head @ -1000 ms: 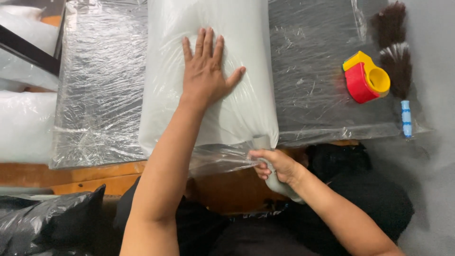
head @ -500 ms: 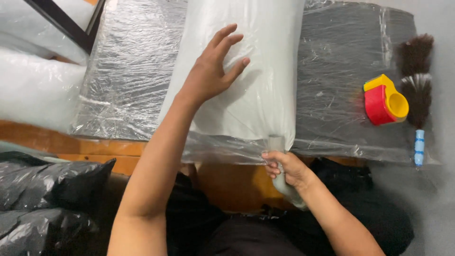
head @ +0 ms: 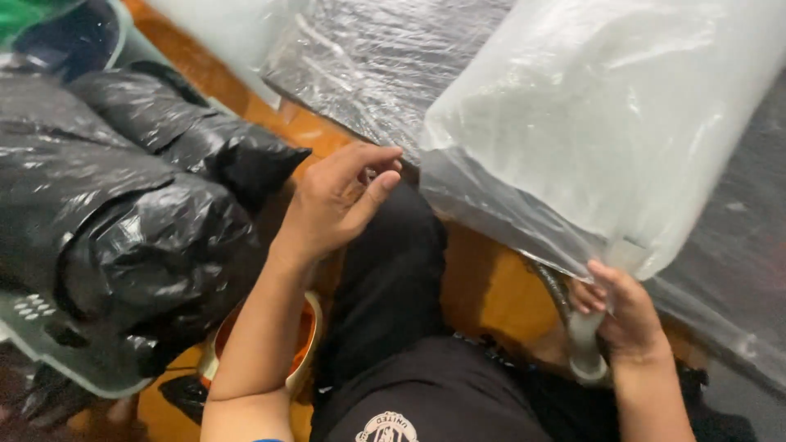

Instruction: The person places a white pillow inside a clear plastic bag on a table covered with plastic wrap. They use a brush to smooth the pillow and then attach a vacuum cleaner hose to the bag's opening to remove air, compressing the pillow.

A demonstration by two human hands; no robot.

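Plastic-wrapped pillow, white and bulky, fills the upper right of the head view, lying tilted on a table whose wooden edge shows orange-brown beneath it. A clear bag covers the pillow, and the bag's loose, flattened end hangs over the table edge toward the person. Under the pillow, the table top is covered with crinkled clear film over a dark surface.

Right hand is low at the right, just below the bag's corner. Its grip is closed around a pale grey handle, which stands roughly upright in the fist; the thumb and fingertips reach up to the edge of the plastic and touch it. What the handle belongs to is hidden by the hand and the bag.

Left hand hovers near the middle of the view, beside the loose end of the bag but apart from it. Its grip is open and empty, the fingers half curled and the thumb spread, palm turned to the right toward the table edge.

Left of that forearm lies a heap of black plastic bags, shiny and rumpled. Beneath the elbow sits a round container with a pale rim and an orange inside, partly hidden by the arm. The person's dark clothing fills the bottom centre.
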